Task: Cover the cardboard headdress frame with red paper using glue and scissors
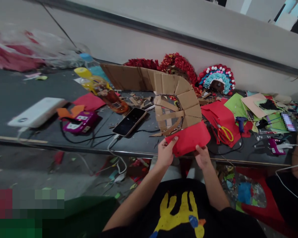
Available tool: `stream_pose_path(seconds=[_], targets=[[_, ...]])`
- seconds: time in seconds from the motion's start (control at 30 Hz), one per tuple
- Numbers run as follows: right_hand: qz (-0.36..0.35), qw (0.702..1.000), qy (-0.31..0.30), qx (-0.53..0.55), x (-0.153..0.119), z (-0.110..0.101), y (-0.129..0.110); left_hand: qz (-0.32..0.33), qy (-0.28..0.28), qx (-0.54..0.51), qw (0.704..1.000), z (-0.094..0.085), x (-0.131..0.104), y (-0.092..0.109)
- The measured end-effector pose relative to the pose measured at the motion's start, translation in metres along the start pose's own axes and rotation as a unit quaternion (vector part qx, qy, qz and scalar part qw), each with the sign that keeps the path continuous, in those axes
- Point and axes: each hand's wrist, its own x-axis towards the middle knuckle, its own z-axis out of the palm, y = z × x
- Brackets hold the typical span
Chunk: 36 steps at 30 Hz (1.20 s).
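Pinching the red sheet (191, 138) just over the table's edge (136, 153), the person beside me has both hands clamped on it: the left hand (166, 152) at about eight o'clock, the right hand (203, 158) at about five, thumbs on top, the two apart from each other. Taking the sheet as the clock's middle and the wall as twelve, I see the cardboard (188, 103) arching from eleven round to twelve, its near end meeting the sheet's far edge; whether they are stuck together, I can't tell. To do this well, I'd keep both pinches equally firm, so the sheet stays flat, and keep its far edge square to the cardboard without bending the ring. I'd also mind elbows: scissors (225, 133) lie at three, the phone (130, 122) between nine and ten.
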Motion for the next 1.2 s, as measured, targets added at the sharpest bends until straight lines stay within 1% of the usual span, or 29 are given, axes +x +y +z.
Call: stream_pose_path(seconds=[0.13, 0.2, 0.3, 0.4, 0.47, 0.57, 0.6, 0.67, 0.73, 0.77, 0.87, 0.9, 0.93, 0.97, 1.03, 1.13, 1.2], targets=[[-0.043, 0.996, 0.081, -0.011, 0.004, 0.013, 0.009, -0.020, 0.022, -0.021, 0.999, 0.003, -0.004, -0.011], [-0.070, 0.992, 0.106, -0.016, 0.004, 0.015, 0.014, -0.026, 0.023, -0.025, 0.999, 0.003, -0.006, -0.015], [-0.098, 0.987, 0.119, -0.038, 0.003, 0.012, 0.019, -0.030, 0.006, -0.008, 1.000, 0.002, -0.007, -0.019], [-0.112, 0.981, 0.136, -0.077, 0.004, 0.006, 0.021, -0.025, -0.032, 0.049, 0.998, -0.003, -0.006, -0.019], [-0.114, 0.979, 0.142, -0.095, 0.005, 0.003, 0.021, -0.032, -0.058, 0.082, 0.994, -0.009, -0.002, -0.015], [-0.113, 0.977, 0.154, -0.095, 0.009, -0.001, 0.018, -0.032, -0.099, 0.144, 0.984, -0.025, 0.011, -0.001], [-0.112, 0.977, 0.157, -0.092, 0.010, -0.002, 0.017, -0.017, -0.105, 0.172, 0.979, -0.030, 0.016, 0.005], [-0.110, 0.977, 0.158, -0.090, 0.011, -0.003, 0.016, 0.023, -0.087, 0.197, 0.976, -0.037, 0.028, 0.017], [-0.105, 0.979, 0.144, -0.101, 0.013, -0.004, 0.014, 0.049, -0.074, 0.181, 0.980, -0.037, 0.038, 0.026], [-0.102, 0.980, 0.133, -0.110, 0.013, -0.004, 0.014, 0.048, -0.084, 0.164, 0.982, -0.034, 0.042, 0.030], [-0.093, 0.981, 0.099, -0.141, 0.016, -0.005, 0.010, 0.014, -0.148, 0.123, 0.981, -0.024, 0.052, 0.034], [-0.094, 0.979, 0.094, -0.152, 0.017, -0.007, 0.008, 0.014, -0.167, 0.123, 0.978, -0.021, 0.054, 0.036], [-0.096, 0.977, 0.094, -0.164, 0.019, -0.009, 0.005, 0.030, -0.179, 0.132, 0.974, -0.019, 0.056, 0.037], [-0.099, 0.974, 0.097, -0.178, 0.020, -0.012, 0.003, 0.059, -0.183, 0.143, 0.971, -0.019, 0.058, 0.039], [-0.105, 0.966, 0.102, -0.213, 0.023, -0.018, -0.003, 0.133, -0.170, 0.160, 0.963, -0.020, 0.062, 0.046], [-0.127, 0.947, 0.074, -0.286, 0.030, -0.026, -0.012, 0.221, -0.122, 0.146, 0.957, -0.023, 0.065, 0.062], [-0.131, 0.920, 0.067, -0.363, 0.035, -0.030, -0.020, 0.248, -0.081, 0.136, 0.956, -0.022, 0.064, 0.071]])
